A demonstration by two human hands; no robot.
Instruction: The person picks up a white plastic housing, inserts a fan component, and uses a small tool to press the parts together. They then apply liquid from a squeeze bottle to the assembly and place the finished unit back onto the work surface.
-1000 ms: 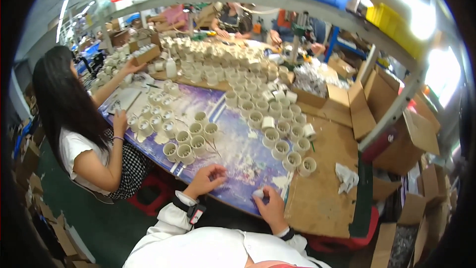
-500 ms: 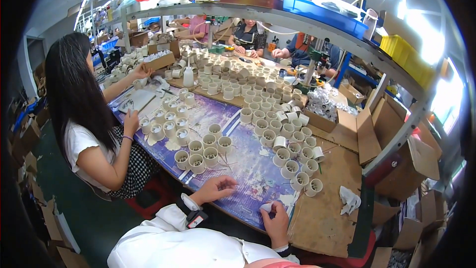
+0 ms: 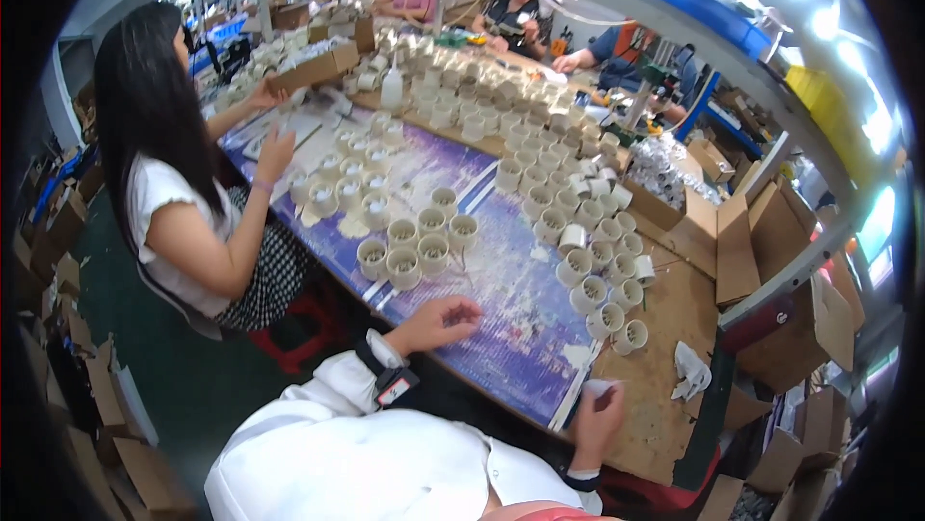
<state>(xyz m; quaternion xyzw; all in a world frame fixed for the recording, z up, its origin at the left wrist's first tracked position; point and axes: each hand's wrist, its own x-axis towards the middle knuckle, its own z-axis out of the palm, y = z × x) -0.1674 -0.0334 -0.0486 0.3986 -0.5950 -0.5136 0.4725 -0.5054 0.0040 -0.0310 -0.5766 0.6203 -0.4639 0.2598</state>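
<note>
The left hand (image 3: 438,325) is over the near edge of the counter (image 3: 506,314), its fingers released and loosely curved, the thumb side toward the purple, paint-worn surface. A black band with a small device (image 3: 395,388) sits at that wrist. The right hand (image 3: 599,422) is at the near edge, by the brown board (image 3: 647,425) on the counter's right part, its fingers grasping a small white piece (image 3: 598,387) that shows at the fingertips; its exact shape is too blurred to tell.

Beyond the left hand stands a cluster of cream cups (image 3: 406,276) with small pieces inside, and past them more cups with white contents (image 3: 350,195). A long band of cups (image 3: 604,326) runs away from near the right hand toward the far side. A crumpled white tissue (image 3: 691,373) lies on the board to the right. At the left, a co-worker (image 3: 188,232) has one hand at a cardboard box (image 3: 316,69), near a white bottle (image 3: 391,91)
</note>
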